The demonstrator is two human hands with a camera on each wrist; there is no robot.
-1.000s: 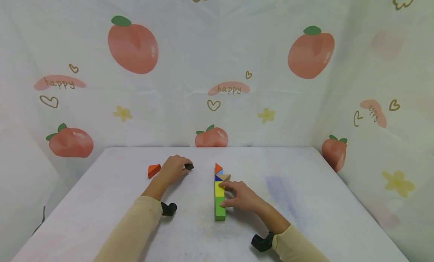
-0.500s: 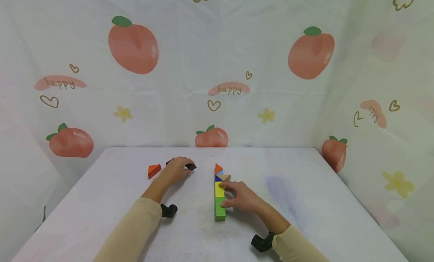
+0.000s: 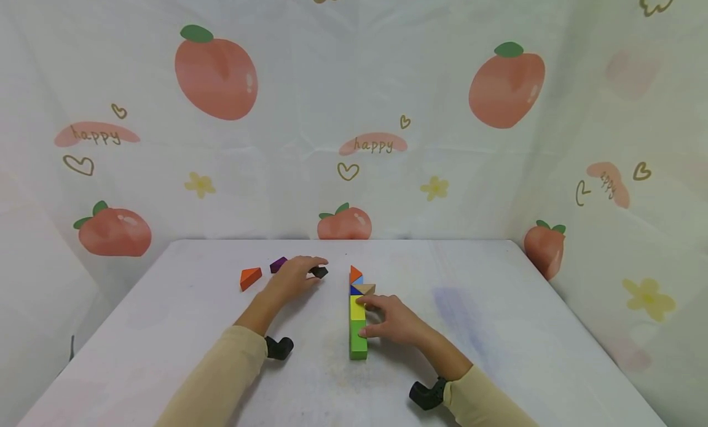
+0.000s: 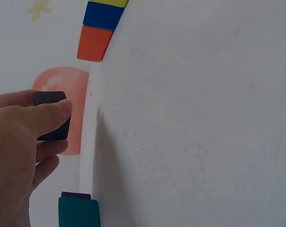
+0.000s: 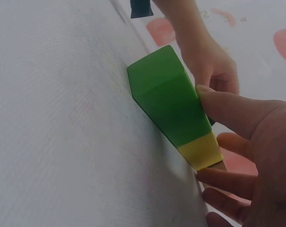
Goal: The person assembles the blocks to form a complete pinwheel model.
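Observation:
In the head view my left hand [image 3: 293, 279] is raised over the back of the table, left of a row of blocks. Its thumb and fingers pinch a small black block [image 4: 52, 116], seen closely in the left wrist view. My right hand [image 3: 397, 319] rests along the row's right side, thumb on the green block [image 3: 358, 341] and forefinger on the yellow block [image 3: 357, 307]. Beyond these, the row continues with a dark blue piece [image 3: 354, 290], a tan triangle [image 3: 365, 289], a light blue piece [image 3: 358, 281] and an orange triangle [image 3: 355, 273] at the far end.
Left of my left hand lie an orange triangular block [image 3: 251, 278] and a purple block [image 3: 278, 265]. A teal block [image 4: 79, 213] shows low in the left wrist view. Behind the white table [image 3: 475, 261] hangs a fruit-printed curtain [image 3: 265, 187].
My left hand has moved right toward the row with the black block, uncovering the purple block behind it. The right hand and the row have stayed put.

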